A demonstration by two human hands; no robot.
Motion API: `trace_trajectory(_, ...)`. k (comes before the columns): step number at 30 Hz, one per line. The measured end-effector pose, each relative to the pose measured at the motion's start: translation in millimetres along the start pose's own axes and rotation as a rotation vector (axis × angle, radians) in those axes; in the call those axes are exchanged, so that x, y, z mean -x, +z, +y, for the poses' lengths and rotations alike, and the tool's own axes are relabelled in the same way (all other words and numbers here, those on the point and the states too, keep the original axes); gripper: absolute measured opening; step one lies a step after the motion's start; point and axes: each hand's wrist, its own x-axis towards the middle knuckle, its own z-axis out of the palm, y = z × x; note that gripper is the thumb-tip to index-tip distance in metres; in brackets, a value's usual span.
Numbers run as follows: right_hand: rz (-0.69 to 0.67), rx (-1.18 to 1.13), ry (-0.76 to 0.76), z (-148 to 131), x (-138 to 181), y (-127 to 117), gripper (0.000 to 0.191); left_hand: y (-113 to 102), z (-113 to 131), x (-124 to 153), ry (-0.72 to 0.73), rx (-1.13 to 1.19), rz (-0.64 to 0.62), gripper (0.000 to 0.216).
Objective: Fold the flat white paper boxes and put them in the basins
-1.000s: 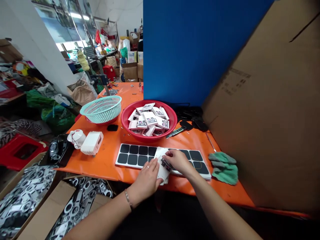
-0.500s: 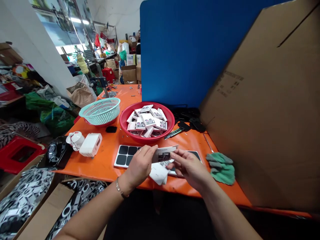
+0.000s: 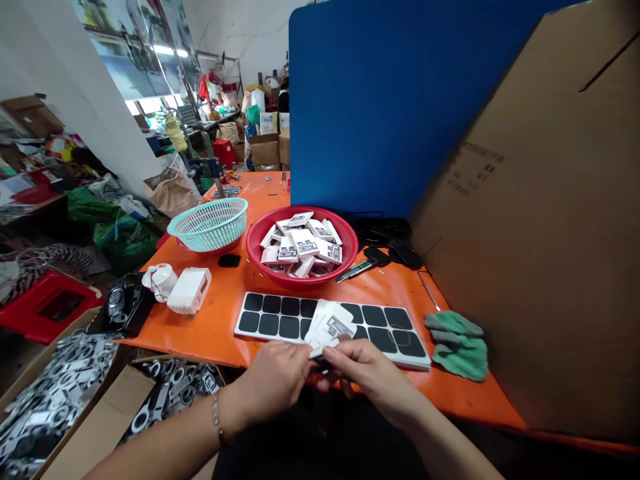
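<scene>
My left hand (image 3: 277, 380) and my right hand (image 3: 360, 370) meet at the near edge of the orange table (image 3: 210, 327), fingers pinched together on a small item between them that I cannot make out. Just beyond the fingertips a small stack of white printed cards (image 3: 330, 325) lies on a white sheet of black square pads (image 3: 280, 317). Behind it stands a red bowl (image 3: 255, 233) heaped with small white printed boxes (image 3: 303, 243).
A teal basket (image 3: 209, 223), a white device (image 3: 189, 290) and a green glove (image 3: 457, 343) lie on the table. A blue panel (image 3: 370, 107) and a large cardboard sheet (image 3: 540, 233) stand behind and right. Boxes of metal parts (image 3: 55, 400) sit lower left.
Both hands had lifted a white card above the pad sheet, then dropped back toward me to the table edge. The card stack now lies uncovered on the sheet.
</scene>
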Motion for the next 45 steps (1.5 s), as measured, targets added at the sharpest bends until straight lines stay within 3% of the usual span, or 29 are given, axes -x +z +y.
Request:
trace_trajectory(2, 0.194, 0.068, -0.136, 0.5, -0.2, 6.3, 0.042, 0.4, 0.6, -3.7, -0.092, 0.141, 0.084, 0.028)
trace_trajectory(4, 0.488, 0.153, -0.306, 3.1, 0.9, 10.0, 0.037, 2.2, 3.3, -6.1, -0.241, 0.355, 0.204, 0.031)
trace_trajectory(6, 0.712, 0.207, -0.391, 7.0, 2.5, 10.6, 0.049, 7.4, 8.4, -5.0, -0.405, 0.604, 0.323, 0.036)
trace_trajectory(7, 0.723, 0.190, -0.375, 9.0, 3.2, 10.3, 0.057, 11.3, 11.6, -3.2, -0.479, 0.731, 0.368, 0.039)
trace_trajectory(9, 0.561, 0.058, -0.277, 12.7, 4.0, 9.3, 0.061, 20.3, 18.1, 2.0, -0.599, 1.000, 0.399, 0.042)
trace_trajectory(11, 0.372, -0.084, -0.212, 15.7, 4.3, 8.5, 0.053, 27.7, 23.2, 7.9, -0.672, 1.250, 0.344, 0.042)
trace_trajectory(13, 0.286, -0.158, -0.194, 18.8, 4.7, 7.4, 0.047, 30.7, 26.1, 13.4, -0.682, 1.400, 0.289, 0.040)
trace_trajectory(16, 0.209, -0.199, -0.132, 27.6, 6.8, 4.5, 0.055, 29.4, 27.1, 21.0, -0.632, 1.469, 0.327, 0.048)
trace_trajectory(19, 0.289, -0.206, -0.120, 42.8, 11.0, 3.1, 0.072, 31.4, 27.4, 28.7, -0.625, 1.457, 0.392, 0.068)
trace_trajectory(21, 0.338, -0.178, -0.130, 53.2, 15.3, 4.1, 0.067, 36.6, 28.0, 33.8, -0.638, 1.429, 0.398, 0.066)
trace_trajectory(27, 0.156, -0.218, 0.019, 67.2, 33.5, 6.4, 0.041, 47.3, 26.2, 46.1, -0.664, 1.355, 0.185, 0.041)
trace_trajectory(31, 0.027, -0.213, 0.077, 65.8, 39.0, 4.7, 0.032, 37.5, 20.1, 48.2, -0.678, 1.187, 0.064, 0.038)
trace_trajectory(34, 0.065, -0.132, 0.025, 61.0, 37.0, 5.8, 0.032, 24.8, 17.0, 45.6, -0.644, 1.176, 0.003, 0.037)
trace_trajectory(37, 0.145, -0.133, -0.030, 54.8, 33.0, 9.1, 0.031, 16.0, 18.3, 41.1, -0.624, 1.212, 0.048, 0.031)
trace_trajectory(40, 0.175, -0.188, -0.041, 49.7, 32.1, 10.8, 0.046, 11.4, 22.8, 37.7, -0.653, 1.249, 0.140, 0.037)
trace_trajectory(42, 0.144, -0.111, -0.041, 46.3, 34.9, 9.8, 0.042, 7.4, 26.4, 36.5, -0.642, 1.213, 0.123, 0.039)
trace_trajectory(45, 0.105, 0.060, -0.056, 38.9, 41.9, 8.4, 0.029, -1.2, 31.4, 34.5, -0.565, 1.040, 0.043, 0.020)
